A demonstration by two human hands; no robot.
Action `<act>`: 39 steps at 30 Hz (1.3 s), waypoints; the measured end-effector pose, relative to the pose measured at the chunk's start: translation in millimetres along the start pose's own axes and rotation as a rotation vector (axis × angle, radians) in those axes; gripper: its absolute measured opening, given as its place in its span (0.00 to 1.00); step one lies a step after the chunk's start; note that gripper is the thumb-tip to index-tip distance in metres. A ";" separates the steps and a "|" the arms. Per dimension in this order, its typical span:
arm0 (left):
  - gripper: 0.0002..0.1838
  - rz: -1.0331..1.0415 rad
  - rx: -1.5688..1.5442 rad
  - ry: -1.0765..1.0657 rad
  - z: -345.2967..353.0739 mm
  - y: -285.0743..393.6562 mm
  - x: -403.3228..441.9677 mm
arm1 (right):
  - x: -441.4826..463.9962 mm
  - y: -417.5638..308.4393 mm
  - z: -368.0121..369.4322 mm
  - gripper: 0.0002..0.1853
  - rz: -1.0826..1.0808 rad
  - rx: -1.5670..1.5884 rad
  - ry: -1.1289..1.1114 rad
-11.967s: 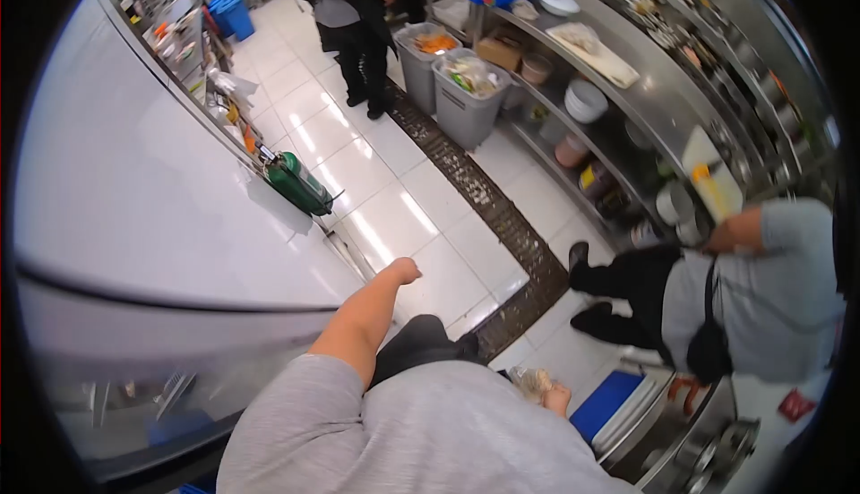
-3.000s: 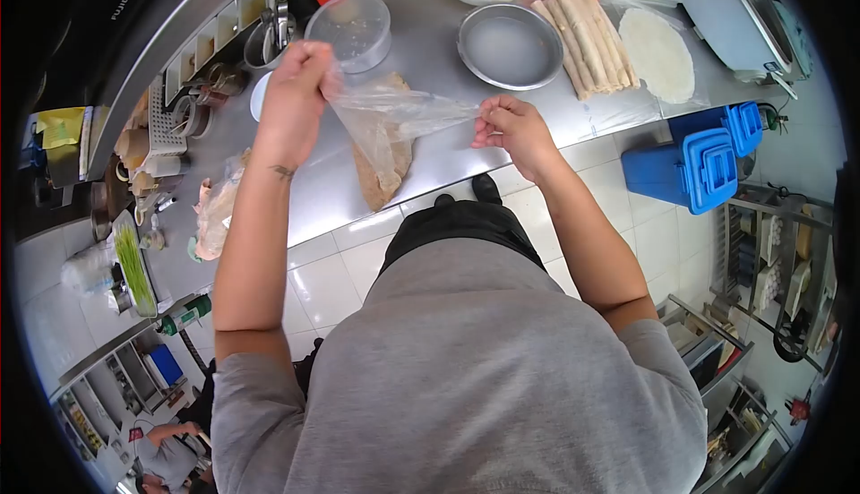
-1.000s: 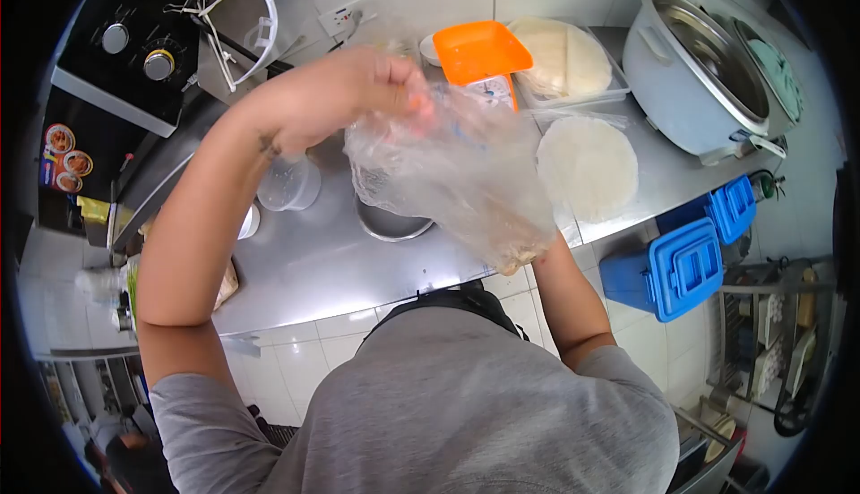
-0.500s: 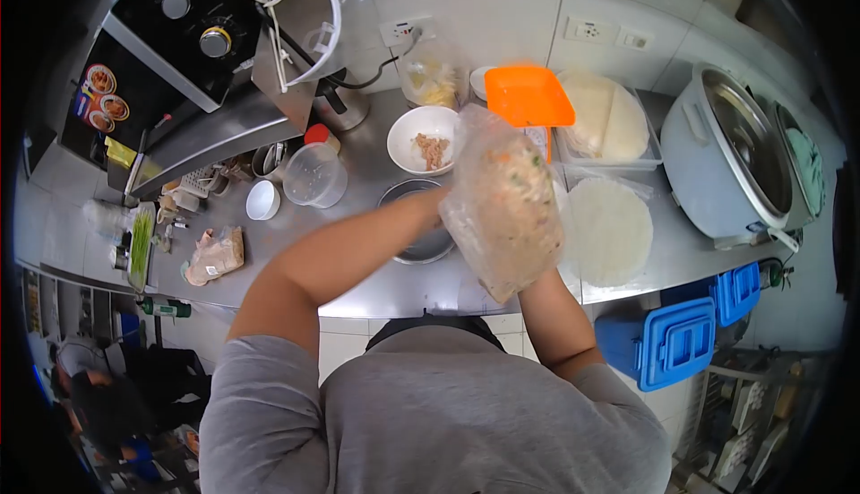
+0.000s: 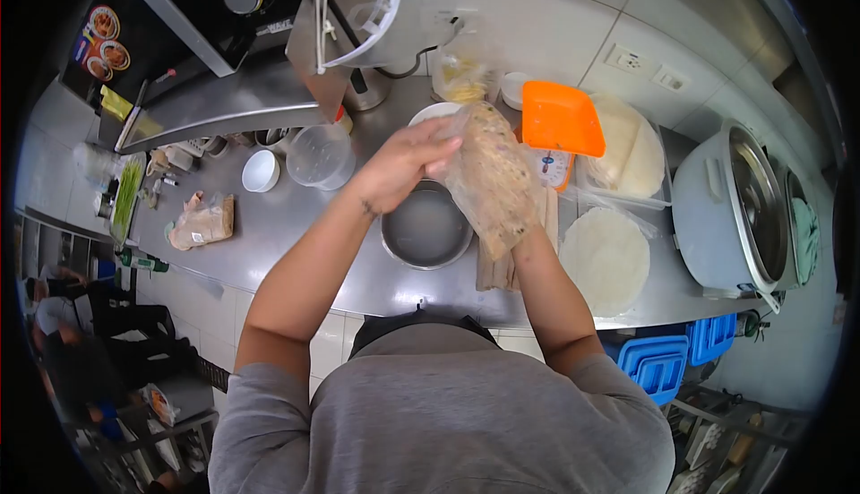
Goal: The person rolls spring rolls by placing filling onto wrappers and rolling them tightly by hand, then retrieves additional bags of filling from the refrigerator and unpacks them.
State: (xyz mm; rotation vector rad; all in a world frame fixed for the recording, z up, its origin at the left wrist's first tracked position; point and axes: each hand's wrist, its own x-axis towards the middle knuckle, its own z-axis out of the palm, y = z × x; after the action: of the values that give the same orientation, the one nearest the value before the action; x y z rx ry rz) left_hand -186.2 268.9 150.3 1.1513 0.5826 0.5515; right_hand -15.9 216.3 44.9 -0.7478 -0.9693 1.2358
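Observation:
A clear plastic bag of chunky pale filling with orange and green bits is held up over the counter. My left hand is closed on the bag's left edge, thumb and fingers pinching the plastic. Behind the bag, my right hand is hidden; its wrist comes up from below, and the bag rests against that hand. Under the left forearm and the bag stands a round metal bowl. The white bowl behind the bag is mostly covered.
An orange-topped scale stands behind the bag. To the right are round white wrappers, a tub of wrappers and a large cooker. A clear plastic tub, small white bowl and packaged food lie left.
My left hand has come out from behind the bag and now grips its left edge. The bag has turned and appears narrower. The view has shifted, uncovering the metal bowl and scale dial.

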 end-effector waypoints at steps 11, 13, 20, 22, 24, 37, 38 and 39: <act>0.27 0.022 0.039 0.059 -62.3 -39.6 87.4 | 65.9 -31.9 -1.1 0.26 0.617 0.390 0.082; 0.27 -0.047 -0.102 0.103 -80.9 -62.8 87.6 | 67.0 -32.9 9.6 0.28 0.521 0.089 0.056; 0.29 -0.240 -0.068 0.218 -90.0 -89.1 104.5 | 112.0 2.9 7.2 0.14 0.045 -1.438 -0.237; 0.28 -0.277 0.028 0.249 -91.9 -90.0 98.6 | 120.3 33.5 12.0 0.12 0.140 -1.571 -0.304; 0.28 -0.297 0.117 0.228 -97.0 -87.9 99.4 | 131.8 60.6 7.9 0.15 0.152 -1.650 -0.358; 0.27 0.319 0.194 0.024 13.6 -2.1 119.6 | 97.5 -22.2 -40.4 0.19 0.047 -1.426 0.027; 0.27 0.387 0.168 0.027 16.0 -1.4 115.7 | 98.3 -30.2 -38.6 0.16 -0.041 -1.371 0.110; 0.27 0.449 0.141 0.030 17.4 -3.2 111.0 | 96.5 -39.7 -29.5 0.13 -0.122 -1.311 0.191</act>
State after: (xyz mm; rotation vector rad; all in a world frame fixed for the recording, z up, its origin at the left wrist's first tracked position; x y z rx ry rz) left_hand -93.2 330.7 136.9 1.4205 0.3914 0.9240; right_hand 32.1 304.3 86.2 -1.7257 -1.6036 0.2622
